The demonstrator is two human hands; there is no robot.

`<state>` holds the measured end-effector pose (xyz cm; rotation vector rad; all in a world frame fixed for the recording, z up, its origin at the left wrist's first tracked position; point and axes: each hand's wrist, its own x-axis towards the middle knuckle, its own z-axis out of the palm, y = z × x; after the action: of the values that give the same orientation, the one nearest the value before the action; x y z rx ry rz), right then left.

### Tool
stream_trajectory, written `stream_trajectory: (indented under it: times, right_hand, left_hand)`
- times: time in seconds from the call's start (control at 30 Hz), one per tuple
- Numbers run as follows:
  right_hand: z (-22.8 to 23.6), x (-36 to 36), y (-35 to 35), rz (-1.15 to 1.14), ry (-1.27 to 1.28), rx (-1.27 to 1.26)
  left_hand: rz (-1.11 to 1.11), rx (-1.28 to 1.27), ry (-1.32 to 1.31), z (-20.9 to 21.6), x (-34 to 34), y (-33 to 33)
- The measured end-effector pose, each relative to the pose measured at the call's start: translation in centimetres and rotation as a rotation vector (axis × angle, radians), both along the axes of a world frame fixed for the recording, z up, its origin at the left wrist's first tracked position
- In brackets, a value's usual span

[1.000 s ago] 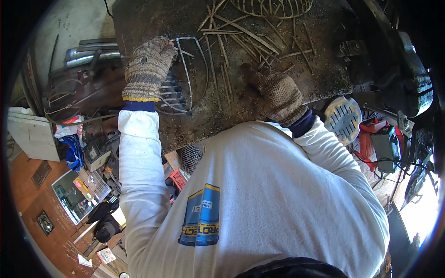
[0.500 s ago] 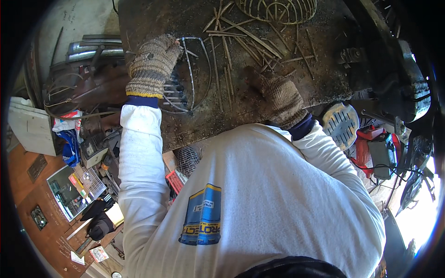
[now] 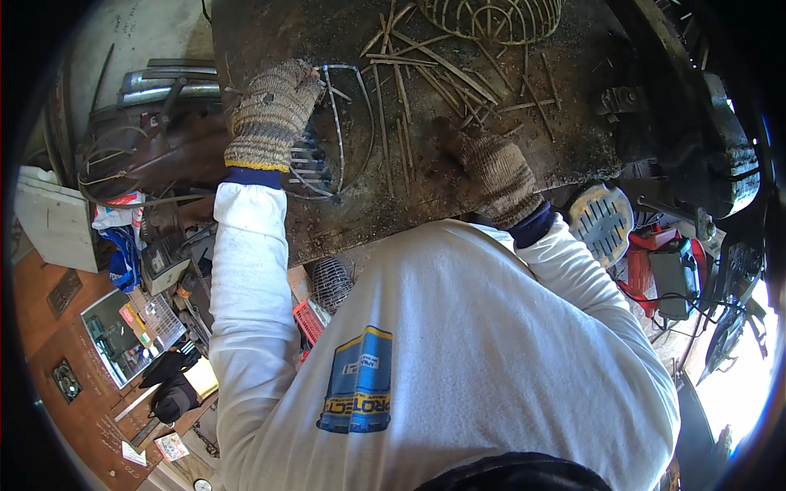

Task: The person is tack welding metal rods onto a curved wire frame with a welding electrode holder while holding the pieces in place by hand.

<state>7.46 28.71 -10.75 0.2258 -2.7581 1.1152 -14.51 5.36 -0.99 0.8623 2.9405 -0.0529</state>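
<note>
My left hand (image 3: 274, 114), in a striped knit glove, is closed at the left edge of a rounded wire frame (image 3: 337, 123). The frame lies on the dark work table (image 3: 336, 229) and has a straight rod across it and several short bars, partly under my wrist. My right hand (image 3: 498, 173), in a brown knit glove, rests at the table's near edge with its fingers curled. The darkened fingertips blend into the tabletop, and whatever they may hold is hidden. Several thin metal rods (image 3: 446, 65) lie scattered just beyond my right hand.
A round wire basket (image 3: 491, 18) sits at the table's far edge. Dark machinery (image 3: 729, 147) stands to the right, by a slotted oval metal plate (image 3: 600, 222). Metal tubes (image 3: 168, 86) lie left of the table, above a white box (image 3: 56, 221). A red crate (image 3: 309, 321) is below the near edge.
</note>
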Motion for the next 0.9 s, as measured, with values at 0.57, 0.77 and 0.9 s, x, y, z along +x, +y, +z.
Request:
stream_trajectory:
  times: [0.57, 0.77, 0.9]
  right_hand:
    - [1.8, -0.4, -0.7, -0.008, 0.034, -0.058]
    - [1.8, -0.7, -0.7, 0.006, 0.071, -0.024]
    - [2.0, -0.6, -0.8, 0.006, -0.024, -0.035]
  left_hand:
    - [-0.068, -0.001, 0.326, 0.3, 3.1, 0.4]
    - [-0.110, 0.483, 0.211, 6.5, 0.9, -1.2]
    - [0.163, 0.836, -0.294, 7.7, -2.0, -1.5]
